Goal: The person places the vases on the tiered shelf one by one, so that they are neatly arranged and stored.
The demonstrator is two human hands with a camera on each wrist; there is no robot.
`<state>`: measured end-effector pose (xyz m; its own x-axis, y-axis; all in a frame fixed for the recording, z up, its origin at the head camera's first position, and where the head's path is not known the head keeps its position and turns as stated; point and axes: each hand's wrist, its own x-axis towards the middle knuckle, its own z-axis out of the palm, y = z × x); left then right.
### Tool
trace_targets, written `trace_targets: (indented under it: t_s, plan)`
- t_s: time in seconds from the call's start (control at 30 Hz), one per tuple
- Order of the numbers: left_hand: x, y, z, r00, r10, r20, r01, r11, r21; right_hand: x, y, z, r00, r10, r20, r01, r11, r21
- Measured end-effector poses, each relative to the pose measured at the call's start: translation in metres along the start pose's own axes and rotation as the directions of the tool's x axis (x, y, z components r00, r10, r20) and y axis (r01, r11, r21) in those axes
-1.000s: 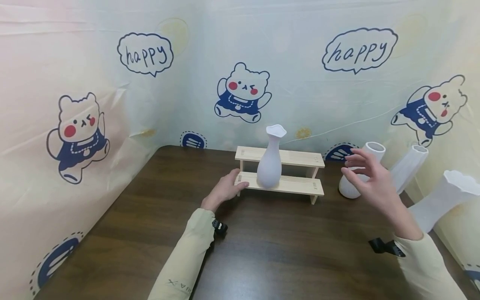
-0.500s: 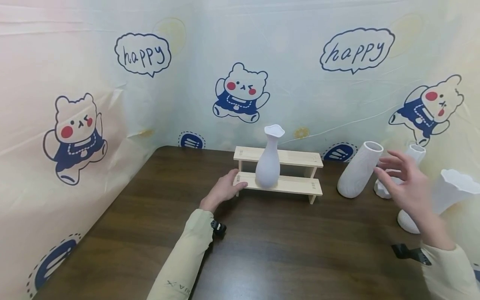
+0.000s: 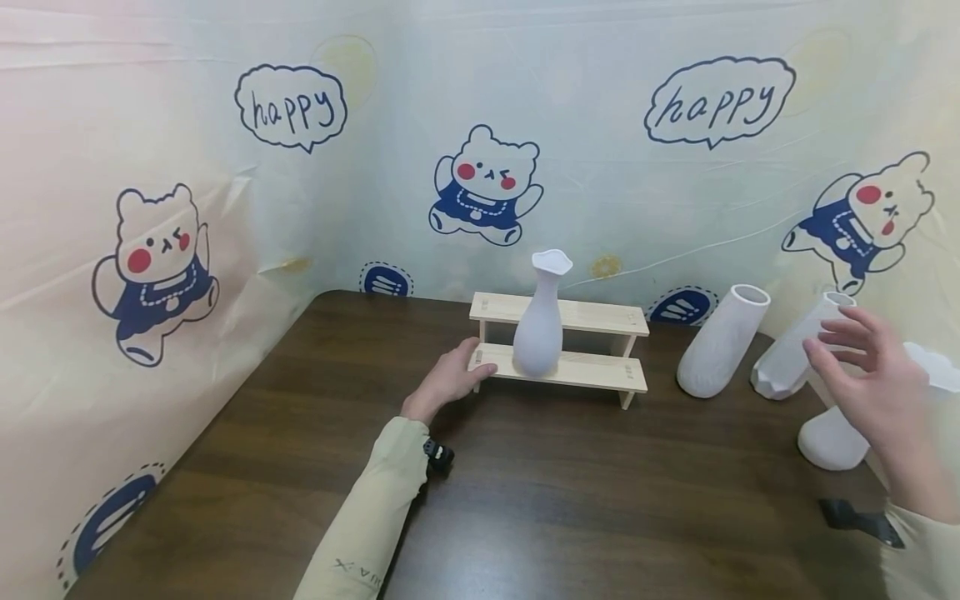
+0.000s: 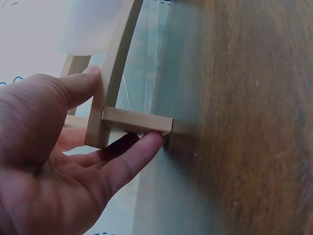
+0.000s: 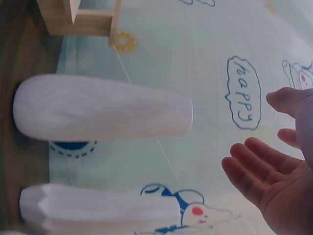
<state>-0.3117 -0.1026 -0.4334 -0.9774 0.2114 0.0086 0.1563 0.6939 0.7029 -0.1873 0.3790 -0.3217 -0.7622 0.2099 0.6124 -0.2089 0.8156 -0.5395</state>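
My left hand (image 3: 448,377) grips the left end of a two-tier wooden display stand (image 3: 592,371). In the left wrist view, the thumb lies on the lower plank (image 4: 111,73) and fingertips touch the stand's short leg (image 4: 139,119). A white vase with a wavy rim (image 3: 537,333) stands upright on the lower tier. Over at the right, my right hand (image 3: 873,375) is raised with nothing in it, fingers loosely bent and thumb apart. It partly hides a round-bottomed white vase (image 3: 831,437) with a flared top.
Right of the stand are a smooth tapered white vase (image 3: 723,342) and a faceted white vase (image 3: 787,354). All this rests on a dark wood table (image 3: 525,500). Printed cloth (image 3: 600,192) hangs behind and along both sides.
My right hand has moved to the right, from in front of the tapered vase, past the faceted one, to over the flared vase. The left hand, stand and vases stay put.
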Motion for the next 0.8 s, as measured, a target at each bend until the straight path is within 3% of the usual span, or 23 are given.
trace_targets:
  t_s: [0.2, 0.43, 0.57, 0.7, 0.8]
  plan:
    - [0.001, 0.001, 0.000, 1.000, -0.012, -0.001, 0.012, 1.000, 0.000, -0.003, 0.012, -0.011, 0.998, 0.060, -0.008, -0.060, 0.996, -0.064]
    - [0.003, 0.001, 0.002, 1.000, -0.016, -0.003, 0.016, 1.000, 0.004, -0.003, 0.027, -0.019, 0.985, 0.097, -0.145, -0.092, 0.995, 0.039]
    - [0.004, 0.001, 0.003, 1.000, -0.016, -0.001, 0.016, 1.000, 0.012, -0.001, 0.035, -0.025, 0.965, 0.122, -0.234, -0.119, 0.993, 0.025]
    - [0.004, 0.000, 0.003, 1.000, -0.017, 0.000, 0.017, 1.000, 0.014, 0.002, 0.039, -0.034, 0.941, 0.222, -0.256, -0.238, 0.971, -0.032]
    - [0.003, 0.000, 0.003, 1.000, -0.020, -0.001, 0.020, 1.000, 0.009, 0.004, 0.044, -0.042, 0.933, 0.312, -0.177, -0.334, 0.937, -0.106]
